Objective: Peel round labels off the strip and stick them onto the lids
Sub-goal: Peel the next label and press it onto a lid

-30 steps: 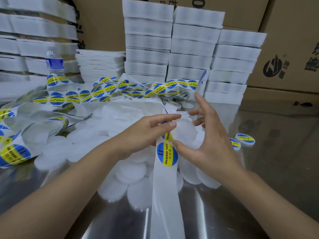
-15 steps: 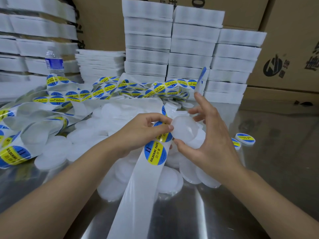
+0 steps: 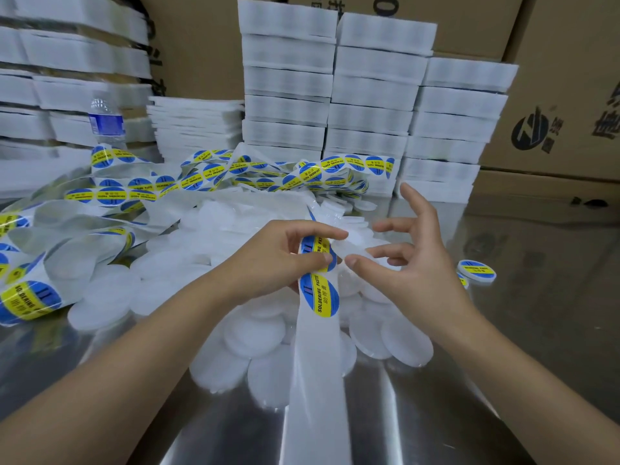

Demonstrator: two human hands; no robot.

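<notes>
Left hand (image 3: 278,260) pinches 1 label (image 3: 314,249) at the strip (image 3: 315,364) top. Right hand (image 3: 414,273) grasps 1 clear lid (image 3: 356,249) between thumb and finger, just beside that label.

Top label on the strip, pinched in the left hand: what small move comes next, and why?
Probably lift the top label free of the strip and carry it onto the lid. The left hand pinches that label where the strip bends, and the right hand seems to hold a bare clear lid right beside it, with no label on it yet.
</notes>
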